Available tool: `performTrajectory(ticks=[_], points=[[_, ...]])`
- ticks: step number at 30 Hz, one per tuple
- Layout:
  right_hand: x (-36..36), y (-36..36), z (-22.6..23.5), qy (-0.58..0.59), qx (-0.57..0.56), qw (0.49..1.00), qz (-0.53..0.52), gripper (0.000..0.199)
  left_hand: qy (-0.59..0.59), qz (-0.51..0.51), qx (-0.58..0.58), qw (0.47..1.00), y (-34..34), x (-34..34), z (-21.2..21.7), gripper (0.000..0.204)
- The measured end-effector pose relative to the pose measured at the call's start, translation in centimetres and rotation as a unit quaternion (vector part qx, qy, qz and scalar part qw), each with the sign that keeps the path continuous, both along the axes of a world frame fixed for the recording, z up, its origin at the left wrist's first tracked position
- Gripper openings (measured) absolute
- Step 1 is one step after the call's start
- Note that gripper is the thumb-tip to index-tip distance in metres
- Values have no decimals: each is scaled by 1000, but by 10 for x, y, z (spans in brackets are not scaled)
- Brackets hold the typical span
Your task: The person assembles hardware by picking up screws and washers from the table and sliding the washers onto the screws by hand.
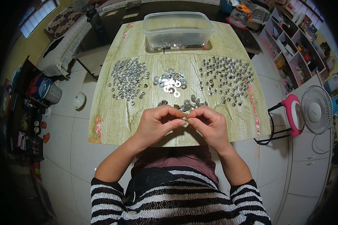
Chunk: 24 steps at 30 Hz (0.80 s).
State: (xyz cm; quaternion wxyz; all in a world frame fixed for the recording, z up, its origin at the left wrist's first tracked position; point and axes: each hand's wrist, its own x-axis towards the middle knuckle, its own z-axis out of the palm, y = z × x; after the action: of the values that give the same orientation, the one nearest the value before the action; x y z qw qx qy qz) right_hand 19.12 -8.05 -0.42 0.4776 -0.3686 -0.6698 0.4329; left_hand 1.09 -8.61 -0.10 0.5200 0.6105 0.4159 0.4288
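My left hand (156, 123) and my right hand (211, 124) meet at the table's near edge. Between their thumbs and fingertips they pinch a small shiny metal fastener (184, 118); the fingers cover most of it. Just beyond the fingers lies a heap of metal fasteners (193, 102), partly hidden by my hands. Flat round washers (171, 81) are piled at the middle of the table. To their left spreads a large group of small nuts (129, 77). Many short bolts (225, 77) are scattered on the right, a number of them standing on their heads.
A clear plastic tub (178, 32) with metal pieces at its bottom stands at the far side of the wood-patterned table (116, 127). Right of the table are a pink stool (292, 114) and a white fan (316, 108). A dark table (120, 28) adjoins behind.
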Motion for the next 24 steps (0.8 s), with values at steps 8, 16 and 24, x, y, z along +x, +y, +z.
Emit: performTrajectory(ticks=[8, 16, 24], points=[[2, 1, 0, 17, -86, 996, 32, 10, 49, 1, 96, 994, 1, 0, 3, 13], [-3, 3, -2, 25, -86, 996, 29, 11, 49, -9, 34, 998, 8, 0, 7, 12], [-4, 14, 5, 63, -92, 994, 5, 9, -52, -30, -37, 998, 17, 5, 13, 15]])
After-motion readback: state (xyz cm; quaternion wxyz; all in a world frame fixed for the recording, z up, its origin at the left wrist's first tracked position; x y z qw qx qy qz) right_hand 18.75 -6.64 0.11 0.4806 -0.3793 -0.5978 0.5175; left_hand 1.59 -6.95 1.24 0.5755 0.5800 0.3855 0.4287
